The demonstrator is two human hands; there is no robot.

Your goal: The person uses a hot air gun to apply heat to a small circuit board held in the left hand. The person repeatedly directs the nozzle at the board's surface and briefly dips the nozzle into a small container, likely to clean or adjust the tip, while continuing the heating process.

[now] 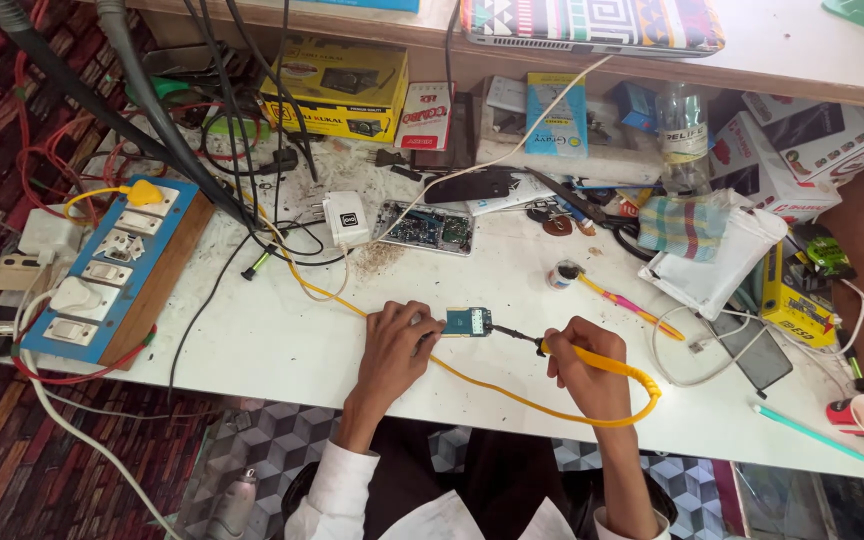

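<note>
Circuit board pinched by left hand, right hand gripping soldering iron.

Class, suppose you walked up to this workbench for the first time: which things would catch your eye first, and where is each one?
At the front edge, the right hand holds a yellow soldering iron with its tip at a small green circuit board, which the left hand steadies. The iron's yellow cable loops across the white table. At far left sits a blue switch-and-socket board, and an opened phone lies behind the hands.
</note>
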